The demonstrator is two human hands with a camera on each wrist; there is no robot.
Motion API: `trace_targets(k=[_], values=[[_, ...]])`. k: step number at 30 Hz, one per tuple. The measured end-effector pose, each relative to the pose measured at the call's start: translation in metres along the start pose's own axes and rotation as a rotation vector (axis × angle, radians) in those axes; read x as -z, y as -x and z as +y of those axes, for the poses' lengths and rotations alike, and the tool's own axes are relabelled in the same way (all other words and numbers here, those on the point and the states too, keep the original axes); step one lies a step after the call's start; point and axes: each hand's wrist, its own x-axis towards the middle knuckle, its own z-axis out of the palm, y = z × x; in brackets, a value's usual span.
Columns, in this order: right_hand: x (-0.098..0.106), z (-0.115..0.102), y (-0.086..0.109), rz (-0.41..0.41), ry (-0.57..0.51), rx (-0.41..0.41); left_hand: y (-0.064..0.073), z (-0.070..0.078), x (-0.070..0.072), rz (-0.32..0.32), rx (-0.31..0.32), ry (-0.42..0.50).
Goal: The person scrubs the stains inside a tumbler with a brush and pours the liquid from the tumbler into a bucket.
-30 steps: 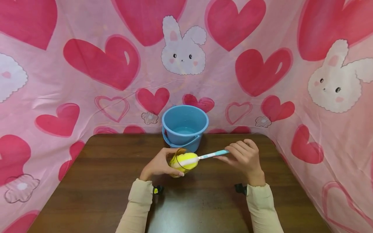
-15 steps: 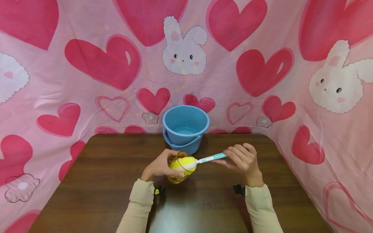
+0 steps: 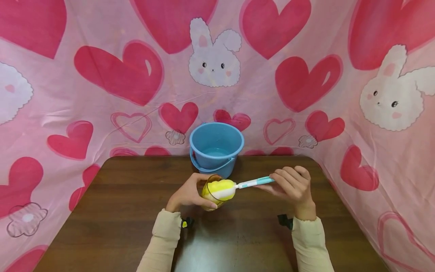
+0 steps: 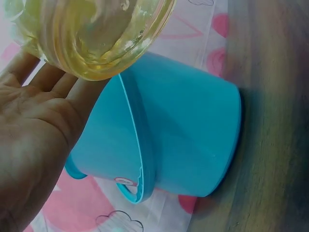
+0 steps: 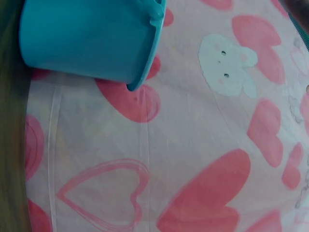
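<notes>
My left hand (image 3: 185, 194) holds a see-through amber drinking glass (image 4: 96, 43), tilted with its mouth toward the right. A sponge cup brush (image 3: 222, 187) with a yellow and white head lies partly inside the glass, part of the head bulging out past the rim. My right hand (image 3: 292, 187) grips the brush's blue and white handle (image 3: 256, 182) near its end. In the left wrist view the fingers curve behind the glass, whose base faces that camera. In the right wrist view only a dark sliver of the hand shows at the top right corner.
Just beyond the hands, a blue bucket (image 3: 212, 164) with some water in it stands at the back of the brown wooden table (image 3: 136, 200). Its handle hangs down at the front. A pink cloth (image 3: 136, 90) with hearts and rabbits surrounds the table.
The brush head went deeper into the glass, then came partly back out as my right hand moved right. The glass tipped more upright, then leaned over again and shifted slightly right.
</notes>
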Motion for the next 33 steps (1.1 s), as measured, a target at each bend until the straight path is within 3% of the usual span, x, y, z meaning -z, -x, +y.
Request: trace_targets(k=[7, 14, 17, 21, 24, 33], values=[[-0.002, -0.005, 0.008, -0.084, -0.022, -0.035, -0.001, -0.002, -0.003, 0.042, -0.003, -0.051], [0.000, -0.004, 0.017, -0.266, -0.002, -0.060, -0.005, -0.007, -0.007, 0.038, 0.060, -0.105], [0.003, -0.001, 0.017, -0.267, 0.007, -0.056, -0.007, -0.013, -0.009, 0.034, 0.081, -0.111], [0.011, 0.006, 0.013, -0.177, 0.029, -0.079, -0.007, -0.018, -0.010, 0.047, 0.082, -0.097], [0.014, 0.008, 0.011, -0.159, 0.040, -0.089, -0.006, -0.017, -0.011, 0.058, 0.082, -0.094], [0.010, 0.001, 0.013, -0.262, 0.041, -0.113, -0.011, -0.013, -0.018, 0.045, 0.089, -0.112]])
